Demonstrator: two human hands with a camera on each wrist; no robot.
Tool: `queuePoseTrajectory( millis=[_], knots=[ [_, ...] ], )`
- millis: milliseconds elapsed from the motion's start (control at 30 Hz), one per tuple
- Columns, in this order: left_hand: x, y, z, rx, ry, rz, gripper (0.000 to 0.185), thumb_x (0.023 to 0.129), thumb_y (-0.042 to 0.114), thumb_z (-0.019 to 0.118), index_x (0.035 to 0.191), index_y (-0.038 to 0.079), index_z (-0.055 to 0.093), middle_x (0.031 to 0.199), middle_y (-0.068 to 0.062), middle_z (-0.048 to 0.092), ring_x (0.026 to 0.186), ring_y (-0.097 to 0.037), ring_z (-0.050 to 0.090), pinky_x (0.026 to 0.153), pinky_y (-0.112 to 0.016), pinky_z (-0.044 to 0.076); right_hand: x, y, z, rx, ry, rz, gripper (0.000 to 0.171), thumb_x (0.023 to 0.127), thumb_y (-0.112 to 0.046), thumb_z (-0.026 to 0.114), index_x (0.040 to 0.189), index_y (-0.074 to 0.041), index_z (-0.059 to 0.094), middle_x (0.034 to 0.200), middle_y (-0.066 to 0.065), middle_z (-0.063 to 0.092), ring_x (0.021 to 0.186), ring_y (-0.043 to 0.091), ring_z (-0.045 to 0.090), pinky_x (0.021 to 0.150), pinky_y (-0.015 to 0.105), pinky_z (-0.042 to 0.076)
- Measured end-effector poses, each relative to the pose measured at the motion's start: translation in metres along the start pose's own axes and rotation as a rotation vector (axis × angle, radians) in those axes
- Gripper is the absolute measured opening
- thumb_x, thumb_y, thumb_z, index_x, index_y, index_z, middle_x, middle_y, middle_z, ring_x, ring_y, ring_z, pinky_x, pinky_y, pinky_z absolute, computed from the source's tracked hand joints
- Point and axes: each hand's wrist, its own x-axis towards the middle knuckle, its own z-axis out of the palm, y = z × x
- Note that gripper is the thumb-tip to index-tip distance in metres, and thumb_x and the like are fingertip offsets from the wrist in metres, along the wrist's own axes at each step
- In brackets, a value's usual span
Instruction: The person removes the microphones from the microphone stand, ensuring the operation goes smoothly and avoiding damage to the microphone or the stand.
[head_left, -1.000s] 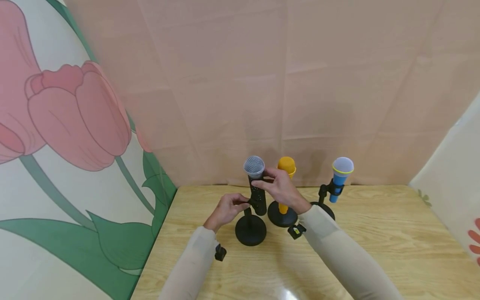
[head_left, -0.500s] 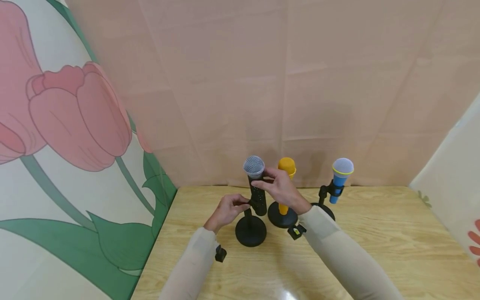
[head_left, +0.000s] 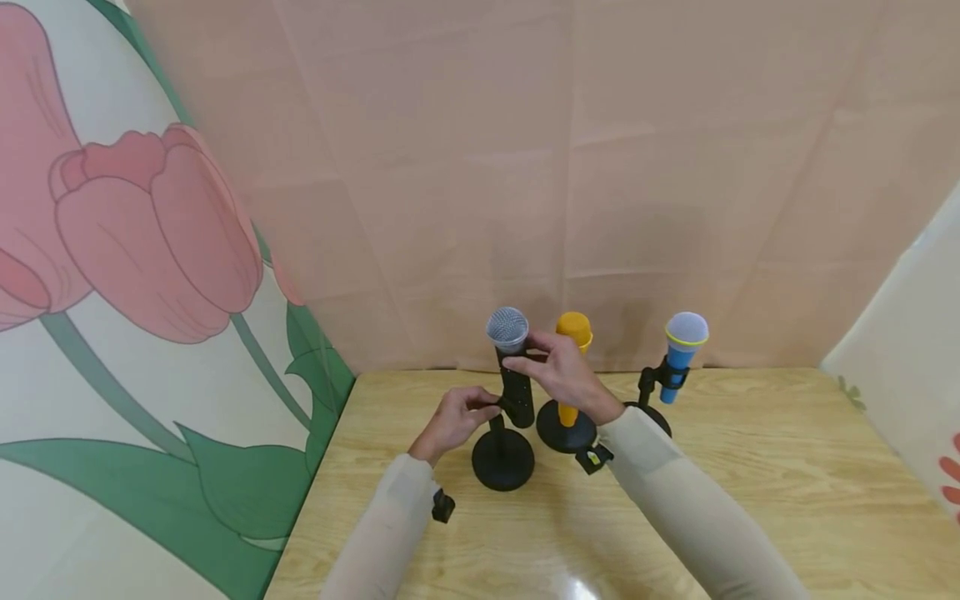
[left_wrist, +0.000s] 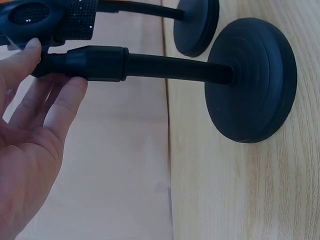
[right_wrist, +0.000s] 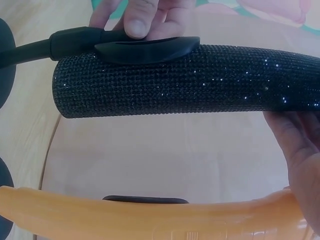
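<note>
A black glittery microphone [head_left: 516, 385] with a silver mesh head stands nearly upright in the clip of a black microphone stand [head_left: 503, 460]. My left hand [head_left: 457, 419] pinches the top of that stand just under the clip, thumb on one side and fingers on the other, as the left wrist view shows. Higher up, my right hand [head_left: 564, 377] holds the microphone's body below the head between thumb and fingers. In the right wrist view the clip [right_wrist: 147, 51] lies along the lower part of the glittery body [right_wrist: 175, 82]. The stand's round base rests on the table.
Right behind my right hand, an orange microphone [head_left: 574, 331] stands on its own black base [head_left: 558, 433]. Farther right, a blue microphone [head_left: 678, 358] sits tilted in a stand. A pink cloth [head_left: 450, 183] hangs behind the wooden table [head_left: 765, 467]; a tulip-printed wall [head_left: 150, 358] borders the left.
Both hands keep their places on the microphone and the stand. The view shifts only very slightly; nothing else visibly moves.
</note>
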Motion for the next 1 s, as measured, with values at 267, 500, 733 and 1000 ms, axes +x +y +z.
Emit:
queuePoseTrajectory(
  millis=[267, 500, 733, 1000],
  knots=[
    [-0.001, 0.002, -0.001, -0.014, 0.011, 0.015, 0.011, 0.093, -0.003, 0.067, 0.101, -0.004, 0.074, 0.101, -0.015, 0.071, 0.101, -0.032, 0.067, 0.090, -0.049, 0.054, 0.001, -0.004, 0.000, 0.008, -0.004, 0.002, 0.043, 0.092, -0.013, 0.074, 0.131, 0.001, 0.062, 0.125, 0.016, 0.067, 0.115, 0.033, 0.064, 0.098, 0.051, 0.049],
    [0.007, -0.022, 0.003, -0.008, 0.019, 0.005, 0.012, 0.094, 0.007, 0.069, 0.104, 0.004, 0.076, 0.104, -0.007, 0.073, 0.103, -0.026, 0.067, 0.092, -0.046, 0.053, 0.002, -0.005, -0.002, 0.011, -0.010, -0.002, 0.043, 0.091, -0.012, 0.074, 0.131, 0.001, 0.062, 0.125, 0.017, 0.066, 0.115, 0.033, 0.064, 0.097, 0.051, 0.050],
    [0.007, -0.021, 0.003, 0.013, 0.003, 0.000, 0.012, 0.095, 0.006, 0.068, 0.104, 0.005, 0.076, 0.103, -0.005, 0.073, 0.103, -0.023, 0.067, 0.093, -0.043, 0.054, 0.002, -0.006, -0.004, 0.009, -0.007, 0.013, 0.043, 0.092, -0.013, 0.074, 0.131, 0.000, 0.062, 0.125, 0.016, 0.067, 0.115, 0.034, 0.063, 0.098, 0.050, 0.050],
    [0.007, -0.022, 0.002, 0.014, 0.008, 0.005, 0.012, 0.095, 0.006, 0.068, 0.103, 0.004, 0.076, 0.101, -0.005, 0.073, 0.101, -0.022, 0.067, 0.091, -0.041, 0.054, 0.003, -0.008, -0.004, -0.001, -0.006, 0.017, 0.042, 0.093, -0.014, 0.073, 0.131, -0.001, 0.063, 0.124, 0.015, 0.067, 0.114, 0.033, 0.064, 0.098, 0.050, 0.050]
  ],
)
